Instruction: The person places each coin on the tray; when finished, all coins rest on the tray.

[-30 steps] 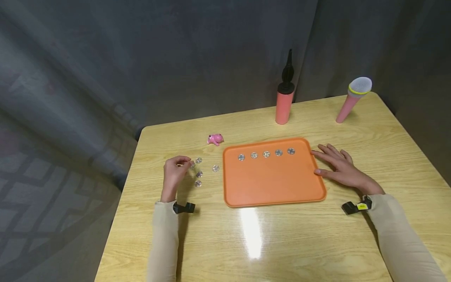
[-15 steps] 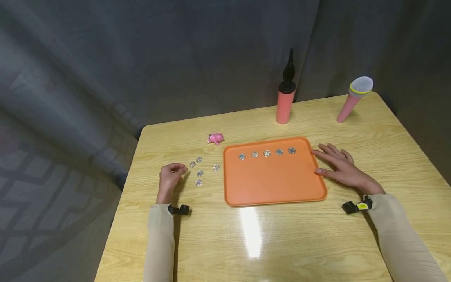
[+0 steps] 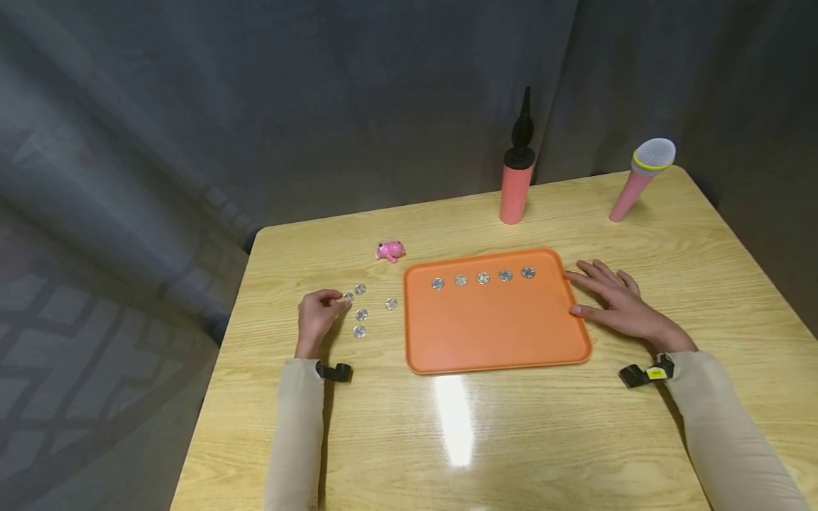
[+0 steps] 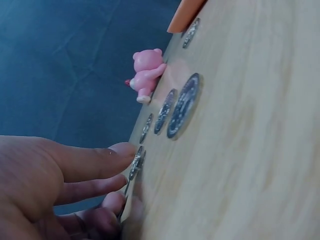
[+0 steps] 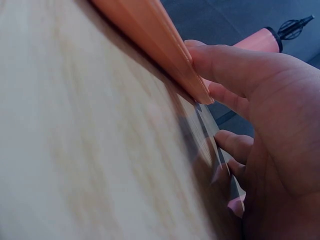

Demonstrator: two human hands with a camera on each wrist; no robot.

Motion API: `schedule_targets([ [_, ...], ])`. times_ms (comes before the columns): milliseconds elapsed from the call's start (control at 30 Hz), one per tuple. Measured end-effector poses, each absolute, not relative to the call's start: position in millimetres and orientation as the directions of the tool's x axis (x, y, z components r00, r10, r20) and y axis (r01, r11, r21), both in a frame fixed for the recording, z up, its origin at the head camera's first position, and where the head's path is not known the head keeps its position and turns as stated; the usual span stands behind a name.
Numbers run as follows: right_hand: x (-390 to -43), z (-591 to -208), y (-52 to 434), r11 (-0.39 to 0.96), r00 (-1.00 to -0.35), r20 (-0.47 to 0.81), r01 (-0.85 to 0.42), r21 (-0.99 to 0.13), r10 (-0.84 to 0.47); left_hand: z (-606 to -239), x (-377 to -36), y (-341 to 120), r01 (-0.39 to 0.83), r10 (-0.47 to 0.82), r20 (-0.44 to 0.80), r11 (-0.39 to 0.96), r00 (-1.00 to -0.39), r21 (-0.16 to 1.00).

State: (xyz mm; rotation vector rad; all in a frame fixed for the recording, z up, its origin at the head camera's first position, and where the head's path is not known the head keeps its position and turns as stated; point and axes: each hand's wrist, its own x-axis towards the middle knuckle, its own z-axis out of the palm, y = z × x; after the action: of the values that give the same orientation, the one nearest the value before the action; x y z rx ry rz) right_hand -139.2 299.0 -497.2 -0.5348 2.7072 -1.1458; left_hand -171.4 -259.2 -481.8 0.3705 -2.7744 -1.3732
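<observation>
An orange tray (image 3: 492, 333) lies mid-table with a row of several silver coins (image 3: 483, 278) along its far edge. Left of it lie more loose coins (image 3: 361, 314). My left hand (image 3: 332, 299) is at the leftmost coin (image 3: 347, 297). In the left wrist view its curled index finger and thumb pinch that coin (image 4: 136, 162), which is still down on the wood. My right hand (image 3: 597, 291) lies flat on the table with fingers straight. Its thumb (image 5: 225, 60) touches the tray's right rim (image 5: 150, 45).
A small pink bear figure (image 3: 390, 251) sits behind the loose coins. A pink hand pump (image 3: 516, 186) with a black nozzle stands at the back. A pink toy microphone (image 3: 641, 179) leans at the back right. The table's left edge is near my left arm.
My left hand drew back from the loose coins half a second ago and has now come forward again onto the leftmost coin. The right hand and tray have not moved.
</observation>
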Motion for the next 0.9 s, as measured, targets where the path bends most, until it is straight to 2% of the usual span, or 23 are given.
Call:
schedule_targets([
  [267,-139.1,-496.5,298.7,0.644,-0.925,-0.005,-0.261,-0.720,-0.380,-484.3,-175.3,-254.9,-0.169,-0.217,-0.027,0.674,-0.976,0.719],
  [633,-138.9,-495.6,297.6,0.644,-0.926,0.000,-0.263,-0.718,-0.378,-482.5,-181.8,-254.2,-0.131,-0.178,-0.003,0.714,-0.984,0.688],
  [900,-138.5,-494.8,298.5,0.647,-0.923,0.000,-0.270,-0.713,-0.385,-479.5,-186.6,-252.6,-0.114,-0.141,-0.003,0.788,-0.990,0.604],
])
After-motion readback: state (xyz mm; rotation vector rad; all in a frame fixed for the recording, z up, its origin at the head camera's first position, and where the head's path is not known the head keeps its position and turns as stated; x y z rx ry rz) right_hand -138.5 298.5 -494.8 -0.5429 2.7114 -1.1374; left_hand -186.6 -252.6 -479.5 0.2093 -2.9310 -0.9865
